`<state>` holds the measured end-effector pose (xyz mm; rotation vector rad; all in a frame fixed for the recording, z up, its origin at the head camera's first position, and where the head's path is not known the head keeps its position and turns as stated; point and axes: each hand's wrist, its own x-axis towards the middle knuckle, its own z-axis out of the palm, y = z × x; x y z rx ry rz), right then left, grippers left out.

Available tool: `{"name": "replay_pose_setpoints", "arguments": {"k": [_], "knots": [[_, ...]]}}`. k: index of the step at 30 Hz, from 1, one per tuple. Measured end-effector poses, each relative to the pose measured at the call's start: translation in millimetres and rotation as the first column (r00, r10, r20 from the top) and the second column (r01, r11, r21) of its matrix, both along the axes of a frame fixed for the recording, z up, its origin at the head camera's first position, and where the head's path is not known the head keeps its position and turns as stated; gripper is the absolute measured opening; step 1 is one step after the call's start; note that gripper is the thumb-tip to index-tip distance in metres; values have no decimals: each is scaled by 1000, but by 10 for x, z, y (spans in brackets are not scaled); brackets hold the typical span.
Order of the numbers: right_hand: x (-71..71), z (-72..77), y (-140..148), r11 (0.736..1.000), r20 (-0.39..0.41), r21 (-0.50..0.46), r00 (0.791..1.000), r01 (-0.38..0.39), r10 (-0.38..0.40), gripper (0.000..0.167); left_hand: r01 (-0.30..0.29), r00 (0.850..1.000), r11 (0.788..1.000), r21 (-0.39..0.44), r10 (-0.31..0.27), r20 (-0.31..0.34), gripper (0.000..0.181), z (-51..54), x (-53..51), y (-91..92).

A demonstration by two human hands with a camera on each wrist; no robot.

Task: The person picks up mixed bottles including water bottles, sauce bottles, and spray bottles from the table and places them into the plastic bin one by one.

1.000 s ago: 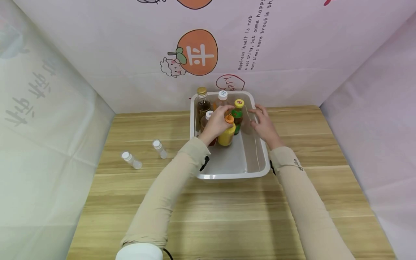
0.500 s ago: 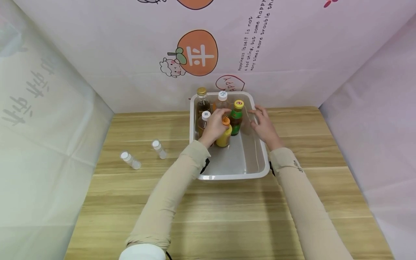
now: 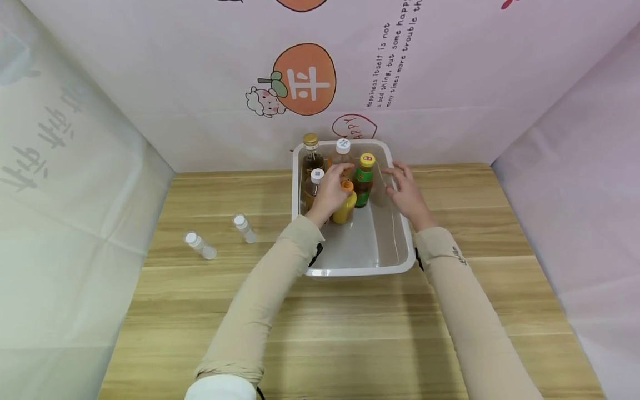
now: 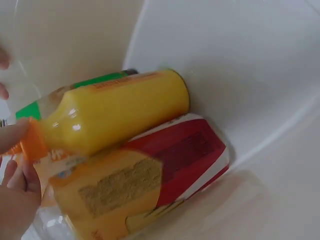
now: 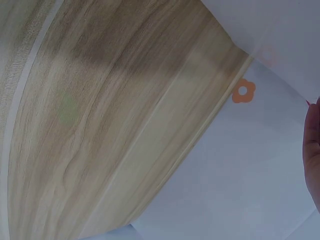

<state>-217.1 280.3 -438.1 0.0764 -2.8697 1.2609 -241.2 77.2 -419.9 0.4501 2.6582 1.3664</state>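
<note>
At the orange cap (image 3: 346,185): the fingers of my left hand (image 3: 330,195) pinch it, thumb on one side, fingers curled on the other.
Yellow bottle (image 3: 343,211): upright beneath that grip, inside the bin (image 3: 357,271); whether its base bears fully on the bin floor, I cannot tell.
Right hand (image 3: 409,194): at the bin's right rim, fingers extended and loosely parted, no bottle held; contact with the rim cannot be confirmed.
Amber bottle, white cap (image 3: 317,176): just left of the yellow bottle, partly hidden by my left hand.
Green-labelled bottle (image 3: 363,183): upright to the right of the yellow bottle, yellow cap on.
Back row: dark gold-capped bottle (image 3: 313,161) in the left corner; second white-capped bottle (image 3: 343,155) beside it.
Bin capacity: bottles occupy the rear; bare floor shows at the front.
Outside the bin: two small clear containers (image 3: 245,228) (image 3: 201,246), white caps fitted, on the worktop (image 3: 350,333) to the left.
Completed, by my judgement: four bottles stand unattended in the bin.
Outstanding, by my judgement: release and final seating of the yellow bottle; then possibly the two containers, if they belong with this load.
</note>
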Motion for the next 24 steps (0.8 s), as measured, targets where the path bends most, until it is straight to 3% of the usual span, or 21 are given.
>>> {"name": "replay_pose_setpoints", "arguments": {"k": [4,9,12,19,24], "knots": [[5,26,5,1000,14,-7,1000,-3,3,49,4,997,997,83,-10,71,62,57,-48,-8],[9,37,-1,1000,23,4,1000,-4,3,49,19,993,993,115,-32,115,63,76,-53,-8],[5,30,5,1000,18,-4,1000,2,-2,49,42,994,994,102,-52,97,62,96,-23,14],[5,35,-2,1000,23,-12,1000,3,-3,48,116,993,993,-10,-116,32,53,195,39,49],[3,13,-5,1000,-7,-9,1000,4,-4,47,151,988,988,20,-151,23,50,260,71,44]]}}
